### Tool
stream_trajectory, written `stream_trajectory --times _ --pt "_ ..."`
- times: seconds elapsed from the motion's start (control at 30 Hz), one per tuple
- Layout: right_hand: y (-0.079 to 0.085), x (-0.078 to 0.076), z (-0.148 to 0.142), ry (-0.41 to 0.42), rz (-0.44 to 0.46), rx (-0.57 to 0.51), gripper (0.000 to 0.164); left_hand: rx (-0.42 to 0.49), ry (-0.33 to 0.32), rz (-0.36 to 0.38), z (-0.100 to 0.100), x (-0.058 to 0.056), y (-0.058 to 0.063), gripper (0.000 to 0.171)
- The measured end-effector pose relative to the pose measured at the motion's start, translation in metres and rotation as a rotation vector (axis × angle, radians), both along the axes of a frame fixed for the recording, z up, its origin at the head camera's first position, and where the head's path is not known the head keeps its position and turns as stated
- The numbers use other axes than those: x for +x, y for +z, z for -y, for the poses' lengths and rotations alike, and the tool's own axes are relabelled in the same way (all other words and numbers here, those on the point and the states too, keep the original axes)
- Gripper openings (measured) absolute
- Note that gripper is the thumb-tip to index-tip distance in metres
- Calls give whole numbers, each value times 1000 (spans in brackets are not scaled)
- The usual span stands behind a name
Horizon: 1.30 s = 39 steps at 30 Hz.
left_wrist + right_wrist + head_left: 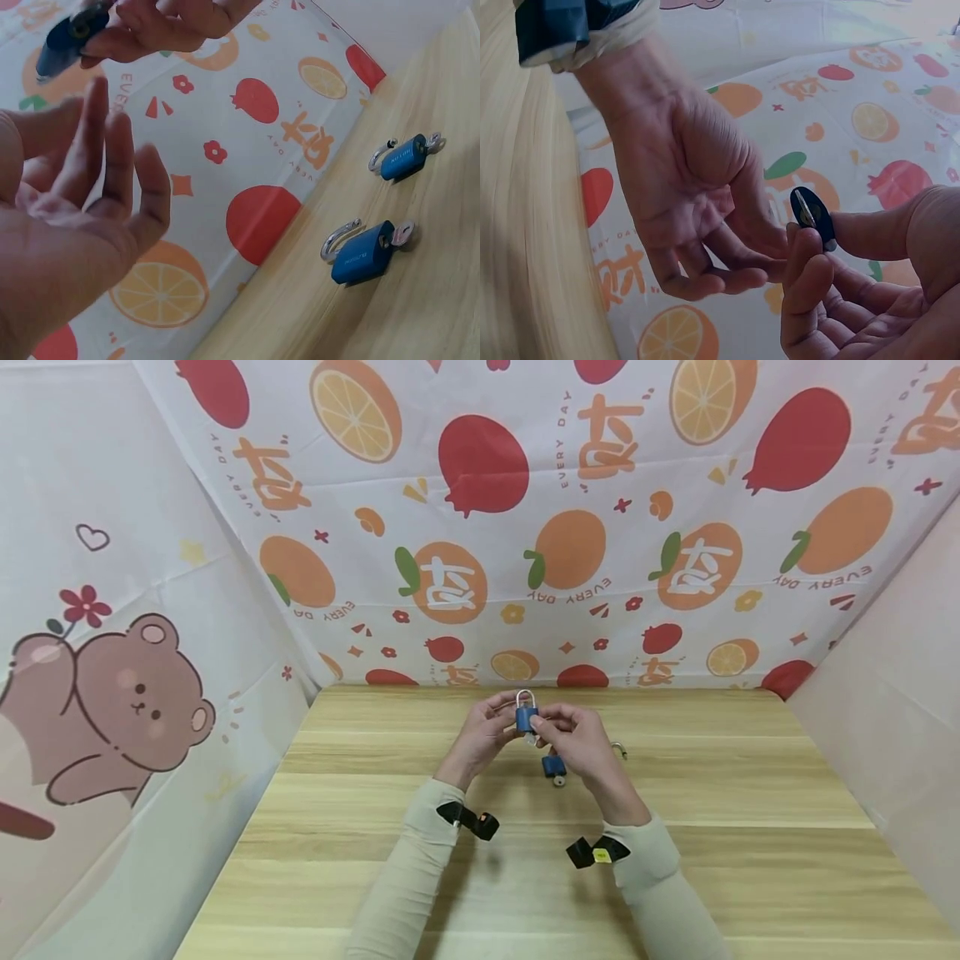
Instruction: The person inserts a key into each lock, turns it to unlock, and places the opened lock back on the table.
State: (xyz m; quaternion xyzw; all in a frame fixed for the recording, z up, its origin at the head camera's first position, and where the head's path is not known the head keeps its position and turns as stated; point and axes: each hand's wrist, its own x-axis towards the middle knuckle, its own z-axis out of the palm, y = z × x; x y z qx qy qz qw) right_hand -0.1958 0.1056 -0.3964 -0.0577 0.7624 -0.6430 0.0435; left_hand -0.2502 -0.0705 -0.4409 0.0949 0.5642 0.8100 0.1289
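A blue padlock [527, 718] with a silver shackle pointing up is held above the table, a key at its lower end. My right hand [587, 743] pinches its body between thumb and fingers, as the right wrist view shows with the lock [812, 210] seen end-on. My left hand [75, 217] is beside it, palm turned up and fingers loosely spread, fingertips close to the lock. On the table under the hands lies a second blue padlock [364, 255], shackle swung open and key inserted. A third padlock [403, 157] lies farther off, also with open shackle and key.
The wooden table [330, 860] ends at a fruit-printed cloth [517, 568] behind the hands. A white cloth with a printed bear [135, 710] hangs on the left, and a pale cloth [900, 735] closes the right side. In the head view my right hand partly covers the third padlock.
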Motion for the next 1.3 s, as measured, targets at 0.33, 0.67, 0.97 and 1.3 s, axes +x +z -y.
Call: stream_trajectory --times 0.33,0.67,0.97,1.3 --pt "3 0 -1 50 -6 19 24 150 -137 -81 -1 -2 2 19" --pt "1 -1 -1 76 17 22 25 207 -144 -102 0 -2 1 9" --pt "4 0 -1 73 30 27 27 187 -107 -140 2 -1 4 18" --pt "3 1 -1 84 14 13 26 150 -69 -176 4 3 12 23"
